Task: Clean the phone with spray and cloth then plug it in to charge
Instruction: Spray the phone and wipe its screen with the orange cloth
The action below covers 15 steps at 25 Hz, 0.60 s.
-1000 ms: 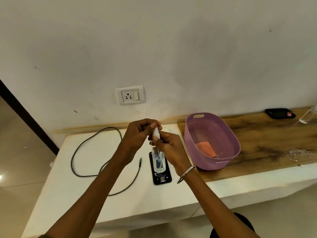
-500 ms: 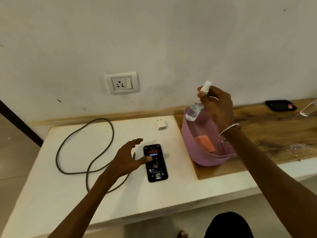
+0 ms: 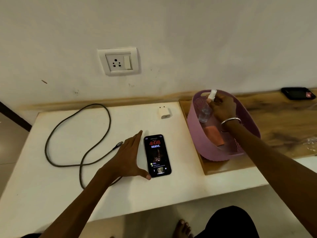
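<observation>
The black phone (image 3: 158,155) lies face up with its screen lit on the white table (image 3: 51,194). My left hand (image 3: 127,156) rests flat beside its left edge, fingers apart, thumb at the phone's lower corner. Inside the purple basket (image 3: 214,152), my right hand (image 3: 223,109) grips a clear spray bottle (image 3: 205,112) with a white cap. An orange cloth (image 3: 214,135) lies on the basket floor under that hand. A white charger plug (image 3: 164,112) sits behind the phone. The dark cable (image 3: 72,134) loops at the left, its connector just behind my left hand.
A wall socket with switch (image 3: 119,62) is mounted above the table. The basket stands on a wooden board (image 3: 283,121) at the right, with a second dark phone (image 3: 298,93) at its far end and clear plastic (image 3: 312,143) near the right edge. My foot (image 3: 181,227) shows below.
My right hand carried the spray bottle from above the phone over to the basket and lowered it inside. My left hand let go of the bottle cap and came down beside the phone.
</observation>
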### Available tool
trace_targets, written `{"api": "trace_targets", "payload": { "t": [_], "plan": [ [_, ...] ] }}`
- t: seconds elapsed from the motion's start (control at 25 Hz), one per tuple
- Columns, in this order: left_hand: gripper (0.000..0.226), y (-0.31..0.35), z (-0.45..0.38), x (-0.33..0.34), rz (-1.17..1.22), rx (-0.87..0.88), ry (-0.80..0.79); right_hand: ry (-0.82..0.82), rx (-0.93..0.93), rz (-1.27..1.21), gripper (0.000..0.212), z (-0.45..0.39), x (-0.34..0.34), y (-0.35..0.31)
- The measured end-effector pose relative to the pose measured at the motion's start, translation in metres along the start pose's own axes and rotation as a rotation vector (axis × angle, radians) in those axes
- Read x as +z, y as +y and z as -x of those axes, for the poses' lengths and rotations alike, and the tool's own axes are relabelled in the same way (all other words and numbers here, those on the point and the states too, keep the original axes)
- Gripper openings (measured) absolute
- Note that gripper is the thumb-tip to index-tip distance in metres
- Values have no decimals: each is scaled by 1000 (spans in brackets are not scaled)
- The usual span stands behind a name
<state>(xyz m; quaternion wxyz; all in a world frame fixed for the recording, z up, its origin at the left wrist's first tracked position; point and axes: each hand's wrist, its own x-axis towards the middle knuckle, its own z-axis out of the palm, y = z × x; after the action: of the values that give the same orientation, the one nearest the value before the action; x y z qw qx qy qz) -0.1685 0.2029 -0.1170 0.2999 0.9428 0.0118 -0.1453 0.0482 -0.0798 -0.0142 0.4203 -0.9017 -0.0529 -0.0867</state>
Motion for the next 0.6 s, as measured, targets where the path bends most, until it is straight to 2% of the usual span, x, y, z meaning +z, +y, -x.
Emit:
{"api": "trace_targets", "payload": {
  "t": [0.24, 0.44, 0.52, 0.6],
  "plan": [
    [161, 3, -6, 2, -16, 2, 27, 13, 45, 8, 27, 4, -3, 6],
    [160, 8, -6, 3, -50, -3, 21, -64, 107, 21, 35, 8, -11, 5],
    [161, 8, -7, 2, -64, -9, 15, -162, 176, 79, 39, 10, -17, 13],
    [161, 8, -8, 2, -70, -11, 18, -367, 218, 319, 43, 20, -18, 24]
  ]
}}
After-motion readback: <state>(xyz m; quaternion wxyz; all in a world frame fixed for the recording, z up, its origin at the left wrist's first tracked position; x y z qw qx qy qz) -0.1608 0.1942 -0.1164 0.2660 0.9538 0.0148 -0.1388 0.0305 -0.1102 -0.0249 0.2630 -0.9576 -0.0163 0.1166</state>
